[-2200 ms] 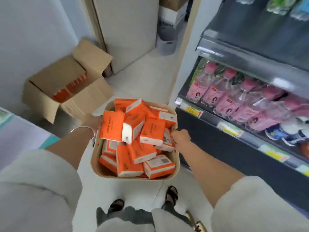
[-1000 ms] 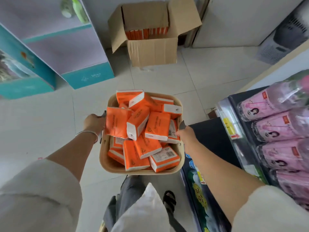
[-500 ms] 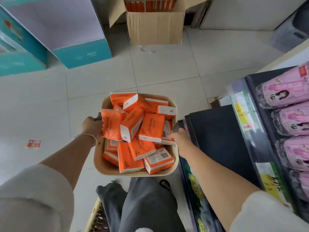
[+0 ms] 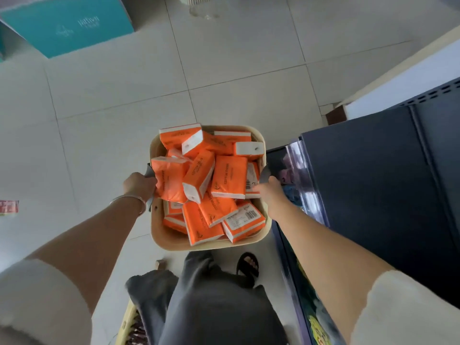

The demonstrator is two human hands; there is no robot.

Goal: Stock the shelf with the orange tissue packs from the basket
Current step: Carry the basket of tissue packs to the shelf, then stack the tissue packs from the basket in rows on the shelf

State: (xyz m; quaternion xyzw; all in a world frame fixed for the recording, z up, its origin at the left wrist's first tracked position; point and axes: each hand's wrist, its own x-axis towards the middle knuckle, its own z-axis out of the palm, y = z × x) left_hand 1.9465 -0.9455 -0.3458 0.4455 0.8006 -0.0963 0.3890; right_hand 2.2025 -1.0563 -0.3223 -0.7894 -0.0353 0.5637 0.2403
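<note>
Loosely heaped orange tissue packs [image 4: 229,180] fill the beige basket [image 4: 157,230].

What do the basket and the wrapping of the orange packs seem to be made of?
The basket looks like moulded plastic, matte beige: smooth seamless wall, rounded corners. The orange tissue packs seem wrapped in thin, slightly glossy plastic film: it wrinkles and catches light.

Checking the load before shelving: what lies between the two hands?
In the head view, the beige basket, heaped with orange tissue packs, spans the gap between the left hand and the right hand; both grip it.
</note>
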